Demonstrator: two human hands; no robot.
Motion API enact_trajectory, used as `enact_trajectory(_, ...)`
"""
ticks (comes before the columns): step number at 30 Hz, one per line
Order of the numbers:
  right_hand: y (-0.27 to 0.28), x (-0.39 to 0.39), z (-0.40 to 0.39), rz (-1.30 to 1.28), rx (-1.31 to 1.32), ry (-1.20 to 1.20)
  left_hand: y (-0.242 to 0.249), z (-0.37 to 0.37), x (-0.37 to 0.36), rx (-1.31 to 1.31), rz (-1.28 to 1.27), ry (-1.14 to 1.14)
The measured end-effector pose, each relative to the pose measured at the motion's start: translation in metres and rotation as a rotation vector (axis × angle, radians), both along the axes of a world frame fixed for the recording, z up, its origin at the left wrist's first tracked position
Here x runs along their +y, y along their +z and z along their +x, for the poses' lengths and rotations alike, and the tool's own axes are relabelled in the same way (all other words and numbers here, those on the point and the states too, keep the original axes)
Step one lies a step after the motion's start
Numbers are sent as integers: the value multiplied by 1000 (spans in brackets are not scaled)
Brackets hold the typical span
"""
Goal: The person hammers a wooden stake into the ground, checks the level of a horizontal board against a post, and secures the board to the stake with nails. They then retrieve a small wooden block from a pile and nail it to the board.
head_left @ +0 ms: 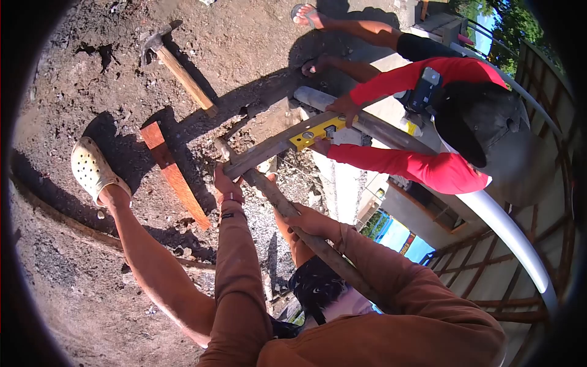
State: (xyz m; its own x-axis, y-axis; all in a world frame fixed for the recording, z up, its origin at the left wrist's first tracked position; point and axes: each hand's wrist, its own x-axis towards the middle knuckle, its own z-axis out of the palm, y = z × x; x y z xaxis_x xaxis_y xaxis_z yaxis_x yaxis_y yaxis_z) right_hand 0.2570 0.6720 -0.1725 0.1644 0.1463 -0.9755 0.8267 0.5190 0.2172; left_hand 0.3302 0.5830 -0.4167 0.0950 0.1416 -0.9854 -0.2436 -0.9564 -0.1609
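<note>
My left hand (227, 183) is closed on the near end of a grey wooden board (263, 151), which runs away to the upper right. My right hand (309, 221) wraps round a rough wooden pole (348, 269) that slants past my body and meets the board near my left hand. Against the board's side is a yellow spirit level (310, 136). A co-worker in red sleeves (391, 165) has one hand (345, 109) on the board and the other hand (320, 145) at the level.
On the dirt to the left lie a claw hammer (183, 76) and a reddish wood plank (174, 174). My foot in a cream clog (92, 165) stands beside them. A white pipe (507, 226) curves along the right, before a framed wall (489, 263).
</note>
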Motion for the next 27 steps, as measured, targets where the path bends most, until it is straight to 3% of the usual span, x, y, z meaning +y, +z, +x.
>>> enact_trajectory(5, -4, 8, 7, 7, -13, 7, 14, -7, 1, -30, -19, 7)
enact_trajectory(12, -4, 3, 3, 28, -8, 0, 28, 0, 21, -75, -37, 223)
enact_trajectory(15, -4, 2, 2, 31, -18, 41, 24, 4, 31, 52, -85, 200)
enact_trajectory(27, -8, 15, 13, 22, -25, 69, 3, 21, 50, 73, -126, 172)
